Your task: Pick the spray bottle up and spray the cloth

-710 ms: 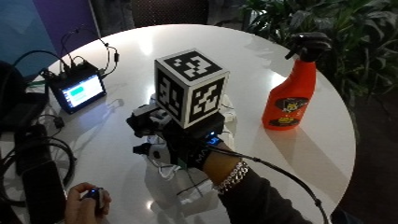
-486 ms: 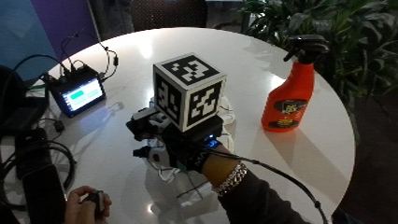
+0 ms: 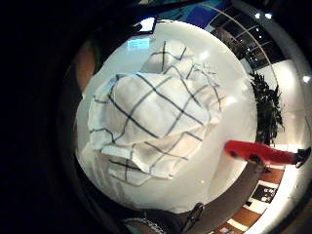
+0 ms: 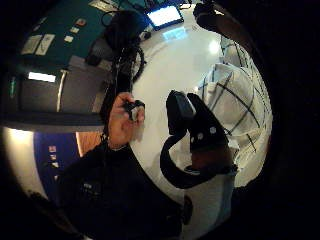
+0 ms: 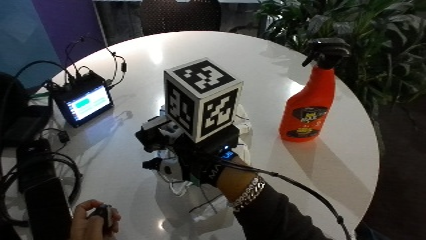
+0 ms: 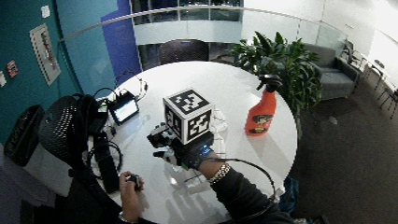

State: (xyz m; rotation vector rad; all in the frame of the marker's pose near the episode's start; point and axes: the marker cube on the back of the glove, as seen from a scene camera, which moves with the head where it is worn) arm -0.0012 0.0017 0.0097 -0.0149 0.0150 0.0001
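Hovering low over the round white worktop, the black-gloved right hand sits just where it was half a second ago. Nothing in the outside view has shifted, which I take to mean the reach for the bottle has not begun. The hand holds nothing: the gloved thumb stands out clear of the fabric in the thumb-side palm view, and no fingers curl into the little-finger-side view, so I judge it relaxed and wide.

Right beneath the palm lies the white cloth with a thin dark grid check, rumpled and folded over itself in soft layers (only an edge of it peeks out past the hand in the outside view). Nearer the person, the bare other hand grips a small black device at the worktop's edge.

Farther out, well apart from the hand, the orange plastic spray bottle with a black trigger head stands upright near the worktop's far rim. It is untouched, with a printed label on its belly and its neck narrowing towards the trigger. A small lit screen rests at the opposite side, and leafy green plants rise behind the bottle.
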